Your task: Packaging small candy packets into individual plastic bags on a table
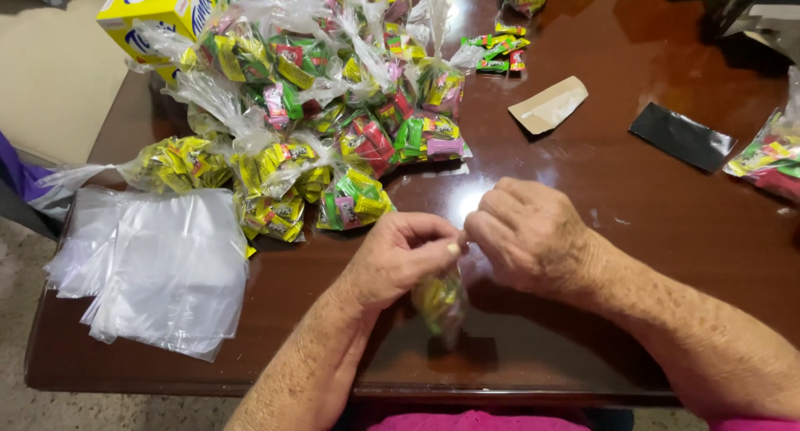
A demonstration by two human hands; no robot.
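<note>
Both hands pinch the top of a small clear candy bag (439, 302), the left hand (400, 256) and right hand (529, 235) closed on its neck, the bag hanging just above the desk (633, 189) near its front edge. A heap of filled bags (333, 106) lies toward the far left corner, empty plastic bags (158, 264) at the left edge.

A yellow box (154, 10) stands at the far left corner beside heaped clear candy bags (333, 106).

We look steeply down from our head onto the near edge of the brown table (583, 206), close in.
</note>
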